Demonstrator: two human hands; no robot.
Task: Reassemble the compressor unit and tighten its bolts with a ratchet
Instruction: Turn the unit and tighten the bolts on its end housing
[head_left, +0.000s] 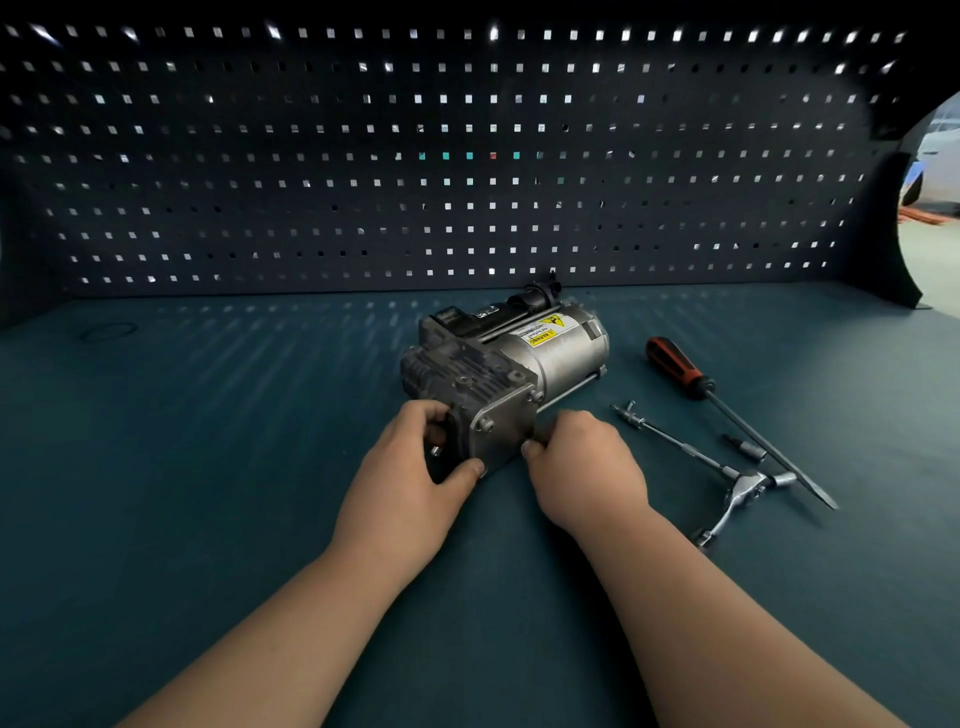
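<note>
Head view, looking down at a dark teal bench (208, 467) backed by a pegboard (467, 156).

- Compressor (506, 374) lies on its side at bench centre. Its silver motor can points back and right, and its dark finned block and flat end plate (501, 434) face the person. A yellow warning label (545, 332) sits on top of the can. One bolt head (485, 423) shows on the plate's upper left.
- Left hand (415, 467) grips the near-left end of the compressor. The fingers are curled over the dark block and the thumb tip lies at the plate's lower edge.
- Right hand (576, 457) is at the plate's near-right corner. The fingers are curled and tucked against the side under the can, and the thumb tip touches the plate edge. I cannot tell whether it pinches anything small; the fingers hide that spot.
- Ratchet (737, 499) lies on the bench to the right of the right hand, touched by neither hand. A long extension bar (670, 441) runs from its head back toward the compressor.
- Screwdriver (680, 369), with a red and black handle, lies further right. Its shaft slants toward the near-right and passes just beside the ratchet head.
- Small bit (748, 448) lies between the bar and the screwdriver shaft.
</note>
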